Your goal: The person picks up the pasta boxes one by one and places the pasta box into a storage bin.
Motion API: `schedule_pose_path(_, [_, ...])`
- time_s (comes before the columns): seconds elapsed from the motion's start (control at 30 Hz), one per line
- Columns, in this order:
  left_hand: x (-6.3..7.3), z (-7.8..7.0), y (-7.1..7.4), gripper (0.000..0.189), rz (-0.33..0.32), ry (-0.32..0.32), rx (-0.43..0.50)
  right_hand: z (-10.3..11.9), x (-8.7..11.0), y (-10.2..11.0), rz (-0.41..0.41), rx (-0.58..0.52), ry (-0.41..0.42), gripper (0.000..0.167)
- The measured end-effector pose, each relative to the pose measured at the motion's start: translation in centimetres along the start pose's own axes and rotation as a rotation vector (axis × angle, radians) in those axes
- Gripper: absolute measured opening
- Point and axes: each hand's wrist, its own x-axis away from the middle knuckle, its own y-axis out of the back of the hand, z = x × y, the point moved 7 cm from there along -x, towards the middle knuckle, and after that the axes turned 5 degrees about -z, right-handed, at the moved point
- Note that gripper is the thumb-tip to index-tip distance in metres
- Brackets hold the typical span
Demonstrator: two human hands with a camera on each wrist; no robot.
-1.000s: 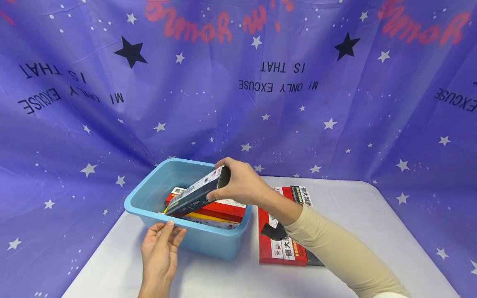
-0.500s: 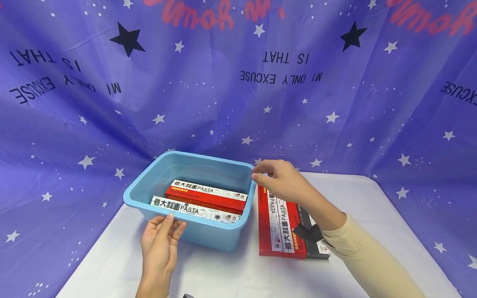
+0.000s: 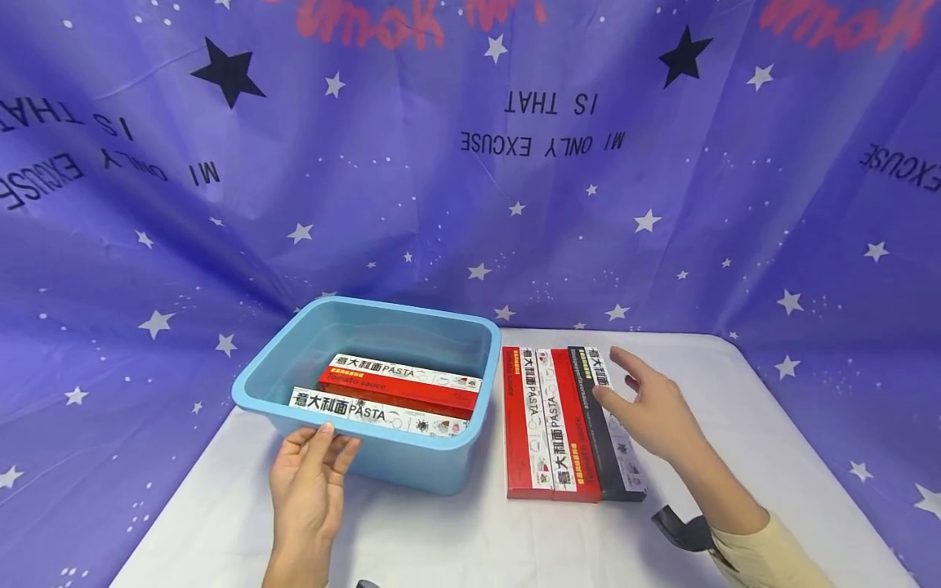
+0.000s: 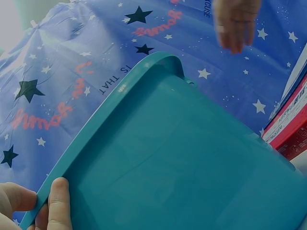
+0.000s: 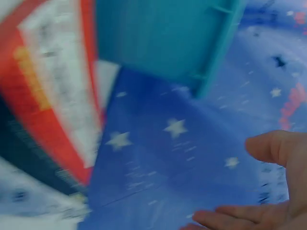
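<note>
My left hand (image 3: pixel 307 482) pinches the front rim of a light blue plastic basin (image 3: pixel 412 469), thumb on top and fingers under the edge; the left wrist view shows fingertips (image 4: pixel 59 203) at that rim. Inside the basin lie a red pasta box (image 3: pixel 400 390) marked tomato sauce and, nearer the front wall, a pasta box (image 3: pixel 378 414) with its white side up. My right hand (image 3: pixel 657 412) holds nothing. Its thumb and fingers are spread at the right side of a black pasta box (image 3: pixel 591 408), overlapping its far end in the head view.
Two red pasta boxes, one on the left (image 3: pixel 519 425) and one in the middle (image 3: pixel 566 425), lie side by side against the black one, right of the basin. A white cloth (image 3: pixel 441 539) covers the table. A purple star-printed curtain (image 3: pixel 412 204) hangs behind.
The right hand has let go of a black box in the basin and moved right, to the boxes on the table. The left hand has kept its grip on the rim.
</note>
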Motion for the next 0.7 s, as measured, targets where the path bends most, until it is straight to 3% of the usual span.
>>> schedule_pose_path(0.17, [-0.1, 0.0, 0.1, 0.026, -0.007, -0.012, -0.008, -5.2, 1.6, -1.9, 0.003, 0.103, -0.106, 0.102])
schedule_pose_path(0.4, [-0.1, -0.1, 0.2, 0.025, -0.014, -0.018, 0.000, -10.2, 4.0, -6.9, 0.124, 0.162, -0.170, 0.129])
schedule_pose_path(0.57, [0.0, -0.2, 0.0, 0.025, -0.009, -0.027, 0.005, -11.3, 4.7, -7.1, 0.133, 0.183, -0.217, 0.130])
schedule_pose_path(0.7, [0.0, -0.1, -0.2, 0.025, 0.008, -0.019, 0.023, -11.6, 5.1, -6.2, 0.144, 0.205, -0.229, 0.112])
